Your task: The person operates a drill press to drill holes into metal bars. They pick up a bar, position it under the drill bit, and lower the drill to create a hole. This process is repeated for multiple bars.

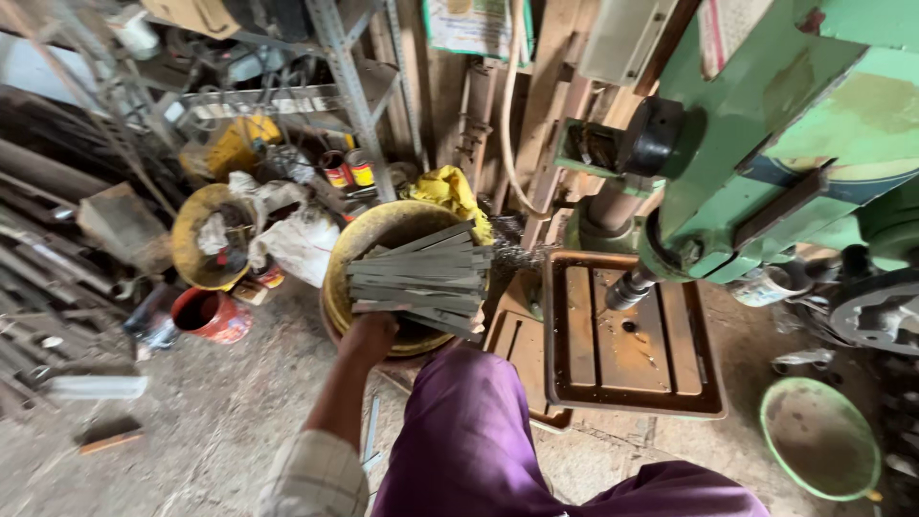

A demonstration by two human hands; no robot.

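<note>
My left hand (369, 335) grips the near end of a bundle of several flat grey metal strips (421, 278), held out over a round yellow tub (359, 244) on the floor. The strips fan out towards the right, close to the rusty work table (670, 383) of a green drill press (766, 134). The drill chuck (627, 287) hangs over that table with nothing under it. My right hand is out of sight. My legs in purple trousers (479, 440) fill the bottom of the view.
A red bucket (211, 316), a second yellow tub (206, 235) with rags, paint tins (347, 169) and metal shelving (287, 86) crowd the left. Steel bars lie at far left. A green bowl (818, 436) sits on the floor at lower right.
</note>
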